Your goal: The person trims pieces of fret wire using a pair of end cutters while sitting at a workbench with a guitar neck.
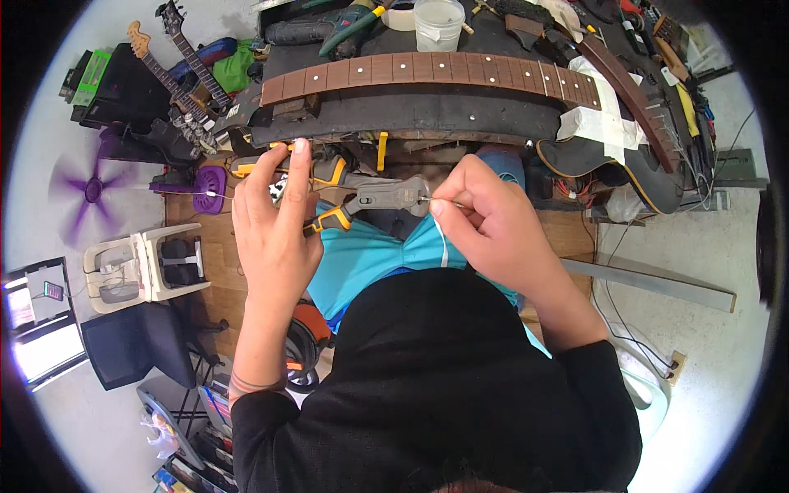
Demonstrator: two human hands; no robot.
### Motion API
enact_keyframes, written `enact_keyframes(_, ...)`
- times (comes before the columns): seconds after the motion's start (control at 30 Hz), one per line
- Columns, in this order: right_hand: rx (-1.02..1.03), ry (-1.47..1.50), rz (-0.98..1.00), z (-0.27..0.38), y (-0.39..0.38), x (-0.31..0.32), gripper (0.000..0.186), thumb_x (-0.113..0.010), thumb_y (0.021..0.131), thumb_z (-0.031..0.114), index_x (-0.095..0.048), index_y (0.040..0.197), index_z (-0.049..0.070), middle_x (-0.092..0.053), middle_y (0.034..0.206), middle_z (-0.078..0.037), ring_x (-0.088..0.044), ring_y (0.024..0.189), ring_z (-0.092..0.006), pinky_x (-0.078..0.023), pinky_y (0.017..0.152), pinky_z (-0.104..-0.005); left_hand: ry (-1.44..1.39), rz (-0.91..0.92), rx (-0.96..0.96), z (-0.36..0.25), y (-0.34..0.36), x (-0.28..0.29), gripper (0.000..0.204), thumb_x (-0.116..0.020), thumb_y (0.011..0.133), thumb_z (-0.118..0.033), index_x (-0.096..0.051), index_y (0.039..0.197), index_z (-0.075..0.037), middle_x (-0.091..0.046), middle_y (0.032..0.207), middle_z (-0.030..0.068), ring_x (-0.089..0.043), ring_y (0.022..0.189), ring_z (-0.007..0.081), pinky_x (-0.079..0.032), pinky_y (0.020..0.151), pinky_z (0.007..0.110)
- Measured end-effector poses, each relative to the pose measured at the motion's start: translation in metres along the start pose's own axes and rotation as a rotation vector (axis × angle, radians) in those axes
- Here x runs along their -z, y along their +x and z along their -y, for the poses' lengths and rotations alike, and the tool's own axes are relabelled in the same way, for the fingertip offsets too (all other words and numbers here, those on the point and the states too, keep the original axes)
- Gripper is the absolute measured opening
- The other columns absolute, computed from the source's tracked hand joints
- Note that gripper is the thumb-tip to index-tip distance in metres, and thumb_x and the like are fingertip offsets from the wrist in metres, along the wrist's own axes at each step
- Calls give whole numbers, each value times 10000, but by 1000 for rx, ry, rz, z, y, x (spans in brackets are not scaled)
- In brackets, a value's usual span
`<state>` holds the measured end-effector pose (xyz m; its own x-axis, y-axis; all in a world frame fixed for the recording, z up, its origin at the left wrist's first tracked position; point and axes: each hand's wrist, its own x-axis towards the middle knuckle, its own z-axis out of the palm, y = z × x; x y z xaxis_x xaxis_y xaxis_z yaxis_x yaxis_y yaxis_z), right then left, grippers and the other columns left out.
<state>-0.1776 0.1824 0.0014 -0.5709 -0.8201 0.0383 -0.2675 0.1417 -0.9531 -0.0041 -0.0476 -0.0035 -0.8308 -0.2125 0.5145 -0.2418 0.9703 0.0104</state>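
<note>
My left hand (278,218) is around the yellow-and-black handles of a pair of pliers (386,197), which lies crosswise above my lap with its handles spread apart. Some of that hand's fingers stretch upward past the handles. At the grey head of the pliers, my right hand (489,222) pinches a thin piece of fret wire (426,199) between thumb and fingers. The wire's tip meets the jaws; the rest is hidden in my fingers. Just beyond both hands, a guitar neck (419,69) with a brown fretboard and pale dots lies across the dark bench.
A black guitar body (612,172) with masking tape (604,127) joins the neck at right. A white tub (438,26) and several tools stand behind it. Two electric guitars (185,62) lean at left, near a purple fan (92,191) and a white chair (144,267).
</note>
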Motion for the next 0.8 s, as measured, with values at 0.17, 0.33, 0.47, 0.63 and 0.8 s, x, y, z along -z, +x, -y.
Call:
enact_keyframes(0.17, -8, -5, -3, -4, 1, -1, 140, -730, 1005, 108, -608, 1010, 41, -736, 816, -107, -760, 710, -263, -553, 624, -372, -8, 3, 16, -1, -3, -4, 915, -790, 774, 88, -555, 1619, -172, -584, 1467, 146, -630, 1147, 346, -510, 985, 459)
enact_keyframes(0.33, -5, -28, -14, -1, 0, 1, 139, -731, 1003, 110, -610, 1003, 43, -740, 817, -105, -763, 714, -267, -555, 627, -371, -20, 18, 17, -3, -1, -3, 919, -784, 782, 98, -542, 1628, -166, -584, 1465, 147, -622, 1165, 348, -509, 988, 458)
enact_keyframes(0.47, -3, -22, -23, -2, -1, 1, 133, -731, 1001, 108, -613, 997, 45, -739, 811, -105, -763, 714, -270, -551, 625, -368, -6, 40, 26, -5, -2, -3, 929, -780, 769, 88, -534, 1632, -154, -589, 1449, 128, -618, 1161, 331, -487, 1008, 455)
enact_keyframes(0.63, -21, -14, -2, -5, -1, 0, 118, -712, 1023, 91, -607, 995, 45, -653, 767, -38, -619, 663, -143, -455, 586, -312, 54, 143, 59, -7, -3, 1, 926, -753, 742, 89, -534, 1618, -115, -588, 1435, 115, -610, 1158, 331, -467, 1023, 459)
enact_keyframes(0.8, 24, 8, -29, -11, -2, -4, 112, -692, 1047, 72, -597, 998, 37, -583, 725, 33, -493, 617, -13, -371, 545, -255, -41, 130, 46, -7, -6, -6, 940, -709, 715, 110, -514, 1615, -80, -569, 1451, 148, -601, 1143, 361, -484, 1020, 487)
